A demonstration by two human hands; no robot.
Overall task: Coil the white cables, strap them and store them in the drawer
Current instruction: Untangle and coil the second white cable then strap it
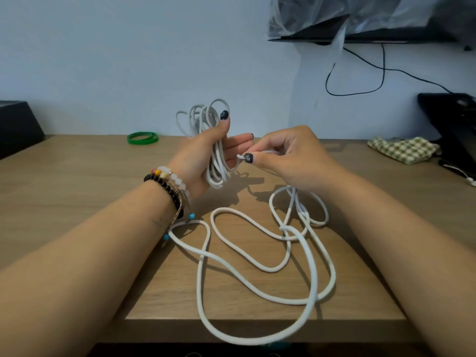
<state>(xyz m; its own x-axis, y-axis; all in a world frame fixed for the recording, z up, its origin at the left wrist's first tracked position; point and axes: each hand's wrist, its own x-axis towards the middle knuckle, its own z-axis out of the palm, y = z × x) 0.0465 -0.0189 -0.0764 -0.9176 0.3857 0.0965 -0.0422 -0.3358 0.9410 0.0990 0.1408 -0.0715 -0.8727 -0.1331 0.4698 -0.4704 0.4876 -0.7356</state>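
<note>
several loops of a thin white round cable (216, 140) are gathered upright in the left hand (206, 155), whose thumb and fingers are curled round the bundle above the wooden counter (77, 191). the cable's end is pinched between thumb and forefinger of the right hand (288, 161), just at three o'clock of the bundle. a second, thicker white cord (260, 256) is sprawled in loose overlapping loops across the counter from five to seven o'clock of the hands, one bend hanging past the near edge.

both cables are judged light, soft and limp, with enough spring in them that a released loop would likely open out again; the smooth jacket may slide through a loose hold. the held bundle is best gripped across its middle, where all strands cross the palm, with the free end kept taut by the pinch near its tip. the thick cord would be better taken near one end and fed loop by loop, since it crosses itself at several points and could snag if pulled from the middle.

two green rubber bands (143, 138) are seen at eleven o'clock, well apart from the hands; they look suited as straps. a checked green cloth (404, 149) is lying at two o'clock. no drawer is in view.
</note>
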